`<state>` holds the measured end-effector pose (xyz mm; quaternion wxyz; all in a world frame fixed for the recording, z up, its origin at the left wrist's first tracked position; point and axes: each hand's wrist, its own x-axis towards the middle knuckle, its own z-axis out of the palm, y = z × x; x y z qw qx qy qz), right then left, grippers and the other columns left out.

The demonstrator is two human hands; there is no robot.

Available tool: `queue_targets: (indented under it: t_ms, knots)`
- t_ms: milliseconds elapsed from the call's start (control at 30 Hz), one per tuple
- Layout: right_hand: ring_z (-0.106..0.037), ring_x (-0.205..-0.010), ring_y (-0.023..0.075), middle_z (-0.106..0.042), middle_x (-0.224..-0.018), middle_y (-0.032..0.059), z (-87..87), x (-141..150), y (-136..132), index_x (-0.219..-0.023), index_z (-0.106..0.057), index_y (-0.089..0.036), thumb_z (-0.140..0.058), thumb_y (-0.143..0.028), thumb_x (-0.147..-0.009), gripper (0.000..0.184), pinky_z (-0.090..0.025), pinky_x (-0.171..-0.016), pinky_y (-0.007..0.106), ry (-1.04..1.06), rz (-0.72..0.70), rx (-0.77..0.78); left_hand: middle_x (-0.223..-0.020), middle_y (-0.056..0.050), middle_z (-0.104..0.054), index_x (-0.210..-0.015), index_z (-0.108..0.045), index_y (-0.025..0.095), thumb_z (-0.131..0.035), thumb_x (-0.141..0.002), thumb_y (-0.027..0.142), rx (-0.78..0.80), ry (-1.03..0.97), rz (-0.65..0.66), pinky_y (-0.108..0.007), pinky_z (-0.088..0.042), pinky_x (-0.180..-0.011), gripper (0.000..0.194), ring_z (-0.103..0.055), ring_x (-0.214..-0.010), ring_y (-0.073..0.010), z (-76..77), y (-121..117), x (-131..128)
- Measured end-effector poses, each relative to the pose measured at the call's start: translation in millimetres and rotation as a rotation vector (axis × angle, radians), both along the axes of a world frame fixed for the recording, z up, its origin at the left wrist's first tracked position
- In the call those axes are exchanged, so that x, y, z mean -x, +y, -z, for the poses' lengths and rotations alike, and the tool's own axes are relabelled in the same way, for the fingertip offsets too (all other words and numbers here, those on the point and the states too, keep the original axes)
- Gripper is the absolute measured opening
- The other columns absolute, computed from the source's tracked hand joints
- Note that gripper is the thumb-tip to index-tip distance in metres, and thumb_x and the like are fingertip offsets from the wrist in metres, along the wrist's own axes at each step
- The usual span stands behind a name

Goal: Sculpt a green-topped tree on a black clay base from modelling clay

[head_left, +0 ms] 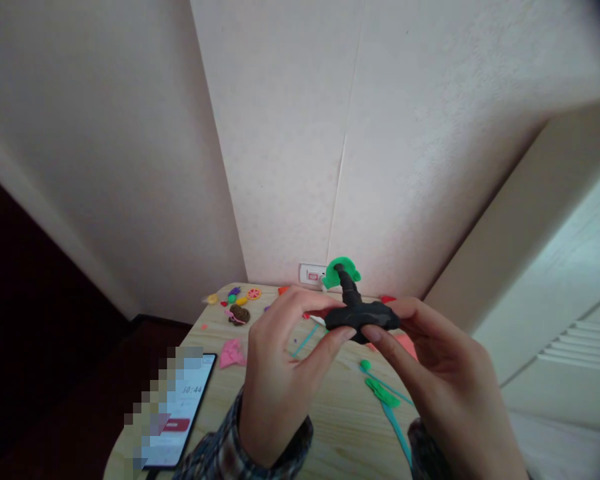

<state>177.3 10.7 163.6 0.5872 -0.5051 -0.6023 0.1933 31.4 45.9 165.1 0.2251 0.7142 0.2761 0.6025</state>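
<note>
Raised above the table, a black clay piece (363, 319) has a wide, lumpy base and a black stem (349, 290) tipped with a flat green clay shape (343, 270). My left hand (285, 360) pinches the left end of the base between thumb and fingers. On the other end, my right hand (440, 367) grips it the same way, both thumbs facing me. Below the hands lie a flattened green clay piece (381, 393), a small green ball (365, 365) and a blue modelling tool (396, 430).
On the wooden table (330, 427), a phone (187, 407) showing a timer lies at the left edge. Pink clay (233, 353), a brown clay lump (239, 315) and small colourful pieces, including a red citrus slice (253, 294), sit behind. A wall socket (312, 274) is at the back.
</note>
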Motion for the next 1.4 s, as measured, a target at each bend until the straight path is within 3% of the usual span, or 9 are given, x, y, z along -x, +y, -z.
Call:
queue_targets:
  t_ms: [167,333,467,667,800,933,1067,1267,1400]
  knots:
    - [-0.064,-0.078,0.0191,-0.070,-0.082,0.0008,0.0,4.3,-7.6,-0.082,-0.064,-0.026,-0.064,-0.036,-0.080,0.011,-0.048,-0.069,0.031,0.012,0.001,0.001,-0.084,0.000,-0.065,-0.086,-0.064,0.019,-0.068,-0.076,0.010,0.012,0.021,0.023,-0.027,-0.051,-0.076,0.014,-0.062,-0.082,-0.0145,-2.3,-4.3,1.3]
    - [-0.062,-0.095,0.0205,-0.069,-0.100,0.0010,7.0,-3.7,-16.7,-0.100,-0.062,-0.029,-0.065,-0.033,-0.080,0.021,-0.050,-0.079,0.033,-0.133,0.018,-0.047,-0.081,-0.001,-0.065,-0.084,-0.064,0.017,-0.066,-0.078,0.009,-0.164,0.106,-0.070,-0.025,-0.050,-0.072,0.011,-0.061,-0.079,-0.0132,-1.1,-11.6,4.1]
    - [-0.058,-0.107,0.0237,-0.065,-0.112,0.0045,41.5,-23.8,-21.0,-0.108,-0.061,-0.027,-0.068,-0.032,-0.077,0.033,-0.046,-0.092,0.042,-0.237,-0.128,0.086,-0.081,-0.004,-0.066,-0.089,-0.065,0.015,-0.058,-0.081,0.005,-0.468,0.262,-0.044,-0.028,-0.050,-0.071,0.015,-0.061,-0.079,-0.0145,32.7,-9.9,11.0]
    - [-0.058,-0.111,0.0219,-0.064,-0.118,0.0080,109.1,-35.5,-23.0,-0.113,-0.062,-0.023,-0.058,-0.038,-0.084,0.032,-0.044,-0.098,0.043,0.075,-0.491,0.428,-0.076,-0.005,-0.068,-0.094,-0.062,0.010,-0.056,-0.084,0.006,-0.682,0.509,0.117,-0.031,-0.051,-0.074,0.012,-0.064,-0.073,-0.0139,96.1,0.7,22.9]
    - [-0.050,-0.123,0.0209,-0.058,-0.129,0.0055,118.7,-36.1,-25.1,-0.121,-0.058,-0.028,-0.059,-0.034,-0.084,0.037,-0.034,-0.107,0.045,0.241,-0.580,0.540,-0.081,-0.004,-0.069,-0.098,-0.062,0.014,-0.054,-0.086,0.009,-0.670,0.516,0.075,-0.032,-0.050,-0.076,0.016,-0.065,-0.078,-0.0144,104.3,2.3,27.7]
    - [-0.051,-0.121,0.0219,-0.059,-0.127,0.0073,116.3,-32.8,-17.9,-0.120,-0.059,-0.025,-0.053,-0.036,-0.088,0.034,-0.034,-0.106,0.045,0.231,-0.557,0.475,-0.082,-0.004,-0.070,-0.098,-0.061,0.016,-0.052,-0.087,0.010,-0.690,0.559,0.049,-0.032,-0.050,-0.078,0.015,-0.065,-0.080,-0.0141,109.3,5.4,27.5]
    - [-0.060,-0.104,0.0206,-0.066,-0.110,0.0073,131.7,-24.2,-3.6,-0.111,-0.061,-0.020,-0.052,-0.039,-0.088,0.031,-0.045,-0.094,0.039,-0.037,-0.403,0.343,-0.087,-0.005,-0.070,-0.094,-0.059,0.017,-0.049,-0.088,0.010,-0.607,0.636,0.026,-0.033,-0.049,-0.083,0.014,-0.064,-0.085,-0.0148,121.8,8.4,26.9]
    - [-0.057,-0.102,0.0227,-0.063,-0.103,0.0083,165.1,-15.5,-3.0,-0.093,-0.062,-0.019,-0.055,-0.038,-0.085,0.021,-0.041,-0.094,0.040,-0.225,-0.231,0.288,-0.102,-0.010,-0.065,-0.102,-0.058,0.015,-0.052,-0.086,0.015,-0.173,0.791,-0.042,-0.040,-0.048,-0.087,0.016,-0.060,-0.098,-0.0230,135.3,1.2,51.4]
    - [-0.054,-0.102,0.0264,-0.060,-0.102,0.0089,174.0,-5.5,-11.8,-0.090,-0.062,-0.020,-0.058,-0.035,-0.083,0.017,-0.038,-0.093,0.044,-0.357,-0.148,0.263,-0.105,-0.008,-0.062,-0.104,-0.057,0.018,-0.051,-0.084,0.010,0.053,0.675,-0.017,-0.039,-0.047,-0.092,0.022,-0.057,-0.103,-0.0218,146.6,-14.5,66.0]
